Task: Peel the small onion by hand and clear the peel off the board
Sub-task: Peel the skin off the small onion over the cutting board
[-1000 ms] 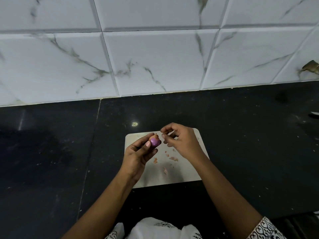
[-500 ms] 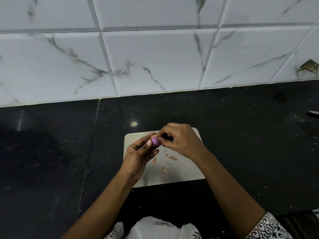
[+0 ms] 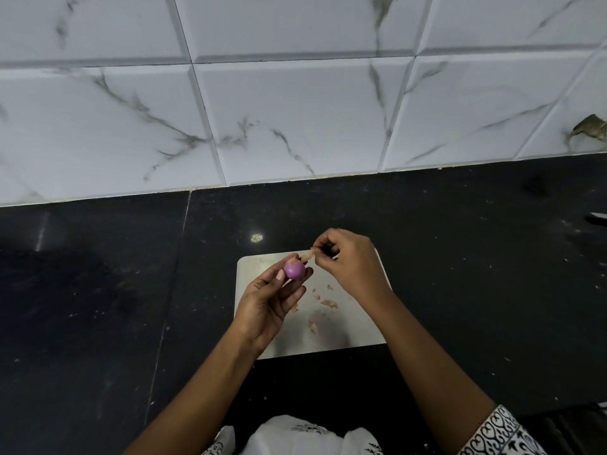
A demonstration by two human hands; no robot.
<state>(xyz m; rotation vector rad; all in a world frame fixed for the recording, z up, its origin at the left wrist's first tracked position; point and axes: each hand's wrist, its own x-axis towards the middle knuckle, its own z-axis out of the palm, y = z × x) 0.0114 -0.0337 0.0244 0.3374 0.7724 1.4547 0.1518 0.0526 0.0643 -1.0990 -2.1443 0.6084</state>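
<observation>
A small purple onion [image 3: 293, 269] sits between the fingertips of my left hand [image 3: 267, 302], held above the pale cutting board [image 3: 354, 326]. A bit of orange skin still clings to the onion's top. My right hand [image 3: 349, 262] is just to the right of it, thumb and finger pinched on a thin strip of peel [image 3: 308, 255] that stretches from the onion's top. Several small scraps of peel [image 3: 328, 303] lie on the board under my hands.
The board rests on a black stone counter [image 3: 460, 257] speckled with crumbs. A white marble-tiled wall [image 3: 295, 110] rises behind. A dark object [image 3: 596, 220] shows at the right edge of the counter. White patterned clothing [image 3: 295, 438] is at the bottom.
My right hand has pulled up and to the right, away from the onion, drawing a strip of peel off it. More of the purple onion is bare now.
</observation>
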